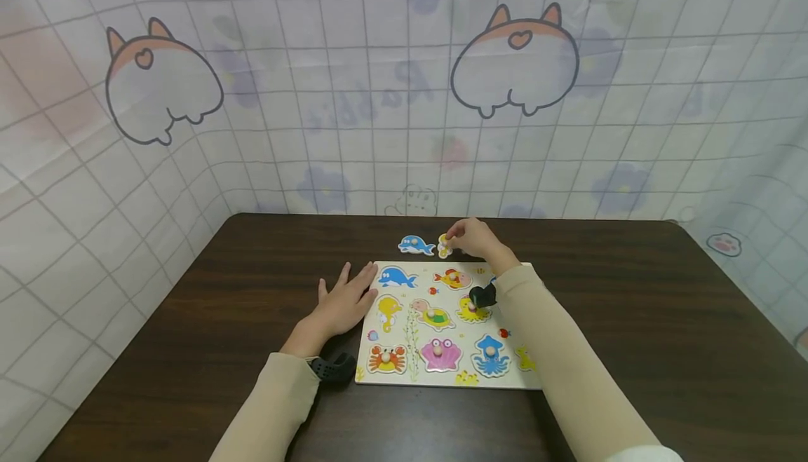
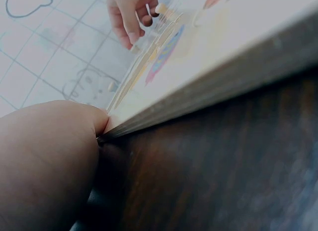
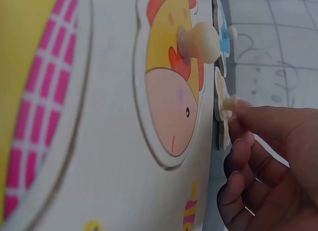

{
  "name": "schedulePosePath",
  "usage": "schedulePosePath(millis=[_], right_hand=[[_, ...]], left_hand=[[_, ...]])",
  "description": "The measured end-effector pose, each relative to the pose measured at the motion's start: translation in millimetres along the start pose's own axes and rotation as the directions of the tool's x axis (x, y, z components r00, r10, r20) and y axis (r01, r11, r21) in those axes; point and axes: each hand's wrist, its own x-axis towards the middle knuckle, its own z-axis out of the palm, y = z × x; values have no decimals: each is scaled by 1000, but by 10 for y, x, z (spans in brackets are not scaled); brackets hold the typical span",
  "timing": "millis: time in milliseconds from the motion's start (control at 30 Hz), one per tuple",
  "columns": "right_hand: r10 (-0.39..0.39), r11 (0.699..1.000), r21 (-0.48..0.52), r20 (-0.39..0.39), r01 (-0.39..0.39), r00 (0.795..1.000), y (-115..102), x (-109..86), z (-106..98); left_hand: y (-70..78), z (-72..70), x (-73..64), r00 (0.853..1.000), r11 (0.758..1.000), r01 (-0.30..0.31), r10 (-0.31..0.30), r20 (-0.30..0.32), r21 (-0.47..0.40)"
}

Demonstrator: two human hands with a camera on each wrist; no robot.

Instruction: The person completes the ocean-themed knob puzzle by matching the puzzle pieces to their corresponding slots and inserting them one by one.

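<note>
My right hand [image 1: 473,238] is just past the far edge of a wooden puzzle board [image 1: 442,381]. Thumb and forefinger pinch the knob of a yellow seahorse piece [image 1: 444,247], partly hidden by the fingers. Beside it lies a blue dolphin piece [image 1: 415,244] with a knob. My left hand [image 1: 341,306] rests with spread fingers against the board's left edge. Printed on the board, without knobs, are a blue dolphin [image 1: 396,277] and a yellow seahorse [image 1: 388,311]. In the right wrist view, a knobbed fish piece [image 3: 169,107] sits in its recess.
Also on the board are knobbed pieces: a turtle [image 1: 434,315], an octopus [image 1: 472,311], a crab [image 1: 387,359], a pink shell [image 1: 440,357] and a blue squid [image 1: 490,358]. My right sleeve [image 1: 555,336] covers its right side. A patterned curtain [image 1: 379,153] hangs behind the dark table [image 1: 252,308].
</note>
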Motion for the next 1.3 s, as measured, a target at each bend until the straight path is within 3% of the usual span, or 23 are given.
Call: schedulePosePath(millis=[300,533,833,1300], right_hand=[[43,998,-39,8,-43,999,-67,23,-31],[24,989,-148,5,-23,1000,-87,3,-8],[24,982,-190,3,-23,1000,-108,-19,-53],[-80,976,-199,37,86,996,-229,-136,-22]], left_hand=[[26,-22,16,1000,1000,-8,8,-4,-4],[53,13,7,1000,1000,-17,17,-4,-17],[57,16,32,1000,1000,-16,16,-5,-5],[30,-9,1,1000,1000,-8,8,-5,-9]])
